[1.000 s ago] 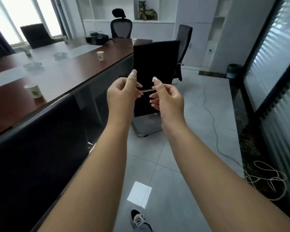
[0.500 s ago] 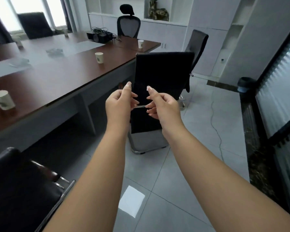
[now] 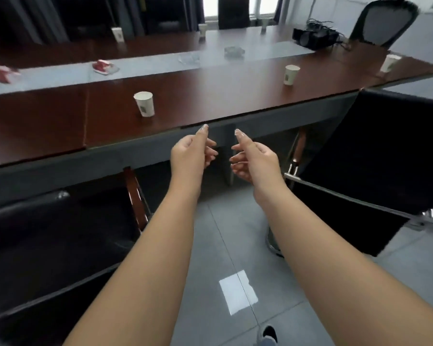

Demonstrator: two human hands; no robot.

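Both my arms reach forward in front of the long dark wooden table [image 3: 210, 96]. My left hand [image 3: 191, 152] has its index finger raised and its other fingers loosely curled. A hand's width to its right, my right hand [image 3: 254, 158] mirrors it, index finger up and fingers relaxed. The two hands do not touch, and I see nothing between them or in either one. Both are held just below the table's front edge, above the grey tiled floor [image 3: 223, 221].
White paper cups [image 3: 144, 104] [image 3: 291, 74] [image 3: 388, 63] stand on the table, with glass ashtrays [image 3: 233, 51] and a black projector [image 3: 315, 37] further back. Black chairs flank me at the left [image 3: 48, 240] and right [image 3: 375, 158]. A mesh chair [image 3: 385, 21] is at the far right.
The view has swung left from the chair and aisle to face the table. My hands have moved apart, and the thin item they pinched together is no longer visible.
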